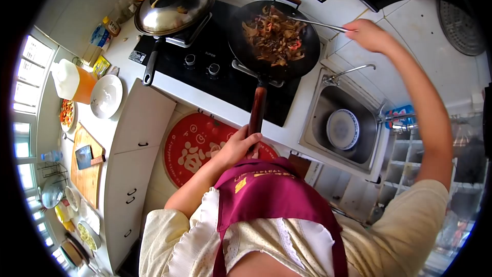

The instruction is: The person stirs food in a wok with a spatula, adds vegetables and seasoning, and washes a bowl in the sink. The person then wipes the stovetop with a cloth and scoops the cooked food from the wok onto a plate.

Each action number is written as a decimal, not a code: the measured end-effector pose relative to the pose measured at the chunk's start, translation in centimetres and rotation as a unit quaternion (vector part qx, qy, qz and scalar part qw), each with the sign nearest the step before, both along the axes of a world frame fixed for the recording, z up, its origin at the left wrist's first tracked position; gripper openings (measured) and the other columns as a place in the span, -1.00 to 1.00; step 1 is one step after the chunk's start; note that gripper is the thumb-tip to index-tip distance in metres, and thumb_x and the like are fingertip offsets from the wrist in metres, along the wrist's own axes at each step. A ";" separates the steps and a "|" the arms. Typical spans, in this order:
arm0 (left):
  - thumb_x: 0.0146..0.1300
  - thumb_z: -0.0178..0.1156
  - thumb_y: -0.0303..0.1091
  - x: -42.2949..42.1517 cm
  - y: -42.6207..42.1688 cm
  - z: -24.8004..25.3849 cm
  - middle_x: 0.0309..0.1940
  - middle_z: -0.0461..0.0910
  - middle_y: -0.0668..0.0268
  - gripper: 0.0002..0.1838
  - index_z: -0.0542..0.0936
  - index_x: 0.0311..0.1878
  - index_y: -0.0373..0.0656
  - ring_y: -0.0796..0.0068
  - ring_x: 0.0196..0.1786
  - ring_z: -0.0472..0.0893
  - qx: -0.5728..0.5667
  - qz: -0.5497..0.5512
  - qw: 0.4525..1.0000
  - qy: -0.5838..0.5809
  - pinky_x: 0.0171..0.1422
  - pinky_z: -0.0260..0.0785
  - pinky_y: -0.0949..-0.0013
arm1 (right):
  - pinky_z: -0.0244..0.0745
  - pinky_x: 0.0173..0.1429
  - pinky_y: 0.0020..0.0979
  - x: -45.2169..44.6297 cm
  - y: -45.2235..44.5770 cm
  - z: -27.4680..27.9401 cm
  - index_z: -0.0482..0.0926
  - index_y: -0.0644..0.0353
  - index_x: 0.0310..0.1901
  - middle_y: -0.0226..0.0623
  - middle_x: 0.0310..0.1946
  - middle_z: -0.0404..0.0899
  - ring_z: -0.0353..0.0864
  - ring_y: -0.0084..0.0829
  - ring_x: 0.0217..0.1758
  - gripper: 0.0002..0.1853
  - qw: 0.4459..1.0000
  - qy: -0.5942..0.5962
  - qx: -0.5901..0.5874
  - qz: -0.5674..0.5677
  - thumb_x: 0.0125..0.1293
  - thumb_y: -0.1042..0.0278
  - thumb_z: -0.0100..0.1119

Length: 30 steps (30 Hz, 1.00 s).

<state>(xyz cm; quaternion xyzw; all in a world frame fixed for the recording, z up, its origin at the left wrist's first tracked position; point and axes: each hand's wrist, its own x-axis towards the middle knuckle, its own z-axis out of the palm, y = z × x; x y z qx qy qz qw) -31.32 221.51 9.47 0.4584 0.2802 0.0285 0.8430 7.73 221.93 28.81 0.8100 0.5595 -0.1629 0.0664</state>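
Observation:
A black wok [241,46] sits on the right burner, holding browned stir-fried pieces [274,36] with bits of red. My left hand [236,146] is closed around the end of its reddish-brown wooden handle [259,107]. Up and to the right of the wok, my right hand [366,35] grips a long metal cooking utensil [323,24]. The utensil's far end reaches into the food, so its head is hidden.
A lidded pan [177,7] stands on the left burner, its handle jutting over the counter edge. The sink [320,118] at right holds a white bowl [342,129]. Along the left counter are a white plate [106,96], an orange-filled jug [77,84] and a cleaver [84,157] on a cutting board [82,182].

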 end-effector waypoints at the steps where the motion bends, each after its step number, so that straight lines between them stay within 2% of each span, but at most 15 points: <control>1: 0.36 0.04 -0.20 0.0 -0.1 -0.2 -0.57 0.40 0.36 -0.71 0.31 -0.10 -0.24 0.63 -0.62 0.33 -0.006 0.002 1.000 -0.002 -0.53 0.19 0.56 | 0.46 -0.15 -0.24 -0.8 0.0 -2.8 0.54 0.21 -0.02 -0.15 -0.38 0.60 0.58 -0.27 -0.24 -0.70 0.999 -0.019 0.036 0.000 0.28 0.29 0.04; 2: 0.36 0.04 -0.19 0.1 -0.1 -0.2 -0.57 0.40 0.36 -0.71 0.31 -0.10 -0.24 0.63 -0.62 0.34 -0.004 -0.001 1.000 -0.008 -0.53 0.19 0.57 | 0.47 -0.13 -0.23 -1.7 0.0 -4.1 0.55 0.22 -0.04 -0.13 -0.36 0.61 0.59 -0.24 -0.21 -0.71 0.997 -0.040 0.072 0.000 0.27 0.29 0.04; 4: 0.36 0.04 -0.18 0.0 0.0 -0.2 -0.57 0.41 0.36 -0.71 0.32 -0.11 -0.24 0.63 -0.62 0.35 -0.004 -0.006 1.000 -0.018 -0.52 0.20 0.57 | 0.47 -0.06 -0.22 -4.0 -0.8 -2.2 0.58 0.19 -0.06 -0.14 -0.29 0.62 0.59 -0.19 -0.15 -0.72 0.990 -0.119 0.003 0.074 0.26 0.28 0.06; 7: 0.36 0.05 -0.17 -0.2 0.1 -0.2 -0.56 0.42 0.36 -0.69 0.32 -0.10 -0.23 0.63 -0.61 0.36 -0.004 -0.005 1.000 -0.007 -0.52 0.20 0.57 | 0.45 0.06 -0.29 -5.3 -0.3 6.7 0.59 0.09 0.01 -0.14 -0.15 0.63 0.57 -0.13 0.00 -0.67 0.969 -0.139 -0.172 0.111 0.20 0.26 0.15; 10: 0.36 0.05 -0.14 -0.2 0.0 0.3 -0.55 0.43 0.38 -0.68 0.32 -0.11 -0.23 0.64 -0.59 0.37 -0.012 -0.002 1.000 -0.003 -0.50 0.22 0.56 | 0.45 0.03 -0.27 -5.2 -1.1 11.0 0.60 0.08 -0.01 -0.18 -0.17 0.64 0.58 -0.15 -0.05 -0.67 0.955 -0.177 -0.208 0.117 0.17 0.29 0.19; 13: 0.38 -0.01 -0.07 -0.6 0.1 0.2 -0.36 0.53 0.29 -0.56 0.33 0.14 -0.20 0.58 -0.44 0.46 0.001 -0.032 0.999 0.007 -0.40 0.25 0.56 | 0.45 0.00 -0.27 -6.6 0.3 7.1 0.61 0.11 -0.03 -0.17 -0.19 0.64 0.58 -0.16 -0.10 -0.69 0.942 -0.182 -0.222 0.176 0.17 0.31 0.20; 16: 0.38 -0.02 0.01 -2.1 0.0 0.2 -0.11 0.54 0.20 -0.34 0.12 0.40 -0.15 0.53 -0.28 0.51 0.093 -0.017 0.995 -0.021 -0.29 0.33 0.54 | 0.46 0.00 -0.26 -5.1 2.0 4.1 0.62 0.11 -0.02 -0.15 -0.21 0.64 0.59 -0.16 -0.13 -0.70 0.975 -0.110 -0.123 0.151 0.19 0.34 0.18; 17: 0.36 -0.02 0.07 -3.8 0.4 -1.5 0.04 0.49 0.17 -0.21 -0.08 0.49 -0.08 0.51 -0.16 0.52 0.080 -0.049 0.996 0.011 -0.19 0.40 0.49 | 0.46 0.01 -0.26 -4.4 2.1 4.9 0.61 0.13 -0.01 -0.11 -0.20 0.64 0.59 -0.17 -0.14 -0.69 0.965 -0.113 -0.124 0.200 0.20 0.35 0.17; 18: 0.36 -0.01 0.10 -5.4 1.0 -2.1 0.04 0.51 0.19 -0.22 -0.04 0.48 -0.08 0.50 -0.13 0.53 0.118 -0.058 0.990 0.046 -0.14 0.44 0.44 | 0.46 0.00 -0.26 -3.9 1.6 6.1 0.60 0.14 0.00 -0.10 -0.21 0.63 0.59 -0.16 -0.15 -0.69 0.972 -0.099 -0.113 0.183 0.20 0.36 0.17; 20: 0.34 -0.01 0.13 -8.9 1.6 -5.1 0.08 0.50 0.17 -0.21 -0.01 0.47 -0.08 0.47 -0.10 0.55 0.070 -0.051 0.990 0.111 -0.12 0.46 0.43 | 0.46 -0.01 -0.25 -3.6 0.1 8.5 0.58 0.17 0.00 -0.08 -0.22 0.63 0.59 -0.14 -0.16 -0.68 0.983 -0.067 -0.090 0.144 0.20 0.37 0.16; 23: 0.32 -0.03 0.19 -13.1 1.8 -6.9 0.16 0.45 0.10 -0.20 0.06 0.44 -0.13 0.39 -0.02 0.56 0.119 -0.124 0.954 0.246 -0.12 0.48 0.41 | 0.45 -0.05 -0.21 -5.0 -2.0 9.3 0.57 0.22 -0.03 -0.05 -0.28 0.61 0.57 -0.08 -0.18 -0.71 0.966 -0.053 -0.168 0.191 0.21 0.37 0.13; 25: 0.30 -0.07 0.25 -15.0 0.8 -8.0 0.18 0.44 0.06 -0.18 0.10 0.42 -0.16 0.38 0.01 0.55 0.125 -0.165 0.933 0.293 -0.12 0.48 0.39 | 0.44 -0.08 -0.17 -8.6 -1.8 7.1 0.55 0.26 -0.11 -0.03 -0.34 0.58 0.55 -0.04 -0.21 -0.76 0.952 -0.038 -0.202 0.226 0.25 0.34 0.07; 27: 0.29 -0.08 0.28 -16.3 -0.2 -11.1 0.20 0.42 0.02 -0.16 0.10 0.42 -0.17 0.36 0.04 0.53 0.140 -0.222 0.907 0.329 -0.09 0.48 0.36 | 0.43 -0.10 -0.15 -10.4 -1.0 2.5 0.54 0.30 -0.29 -0.01 -0.38 0.56 0.55 -0.04 -0.22 -0.75 0.974 0.009 -0.129 0.188 0.27 0.25 0.05; 29: 0.28 -0.07 0.29 -17.9 -1.9 -17.8 0.21 0.40 0.00 -0.15 0.10 0.41 -0.19 0.33 0.01 0.54 0.164 -0.264 0.882 0.355 -0.04 0.46 0.32 | 0.41 -0.06 -0.13 -10.0 0.8 -1.2 0.52 0.30 -0.30 -0.02 -0.39 0.55 0.53 -0.02 -0.21 -0.74 0.993 0.008 -0.069 0.093 0.31 0.23 0.00; 30: 0.27 -0.07 0.30 -18.6 -2.8 -20.4 0.22 0.39 -0.02 -0.14 0.10 0.41 -0.19 0.32 -0.01 0.55 0.175 -0.285 0.868 0.368 -0.02 0.45 0.30 | 0.42 -0.36 -0.20 -6.3 1.2 -3.6 0.54 0.25 -0.24 -0.12 -0.51 0.52 0.50 -0.18 -0.49 -0.73 0.991 0.043 -0.030 0.126 0.34 0.20 -0.02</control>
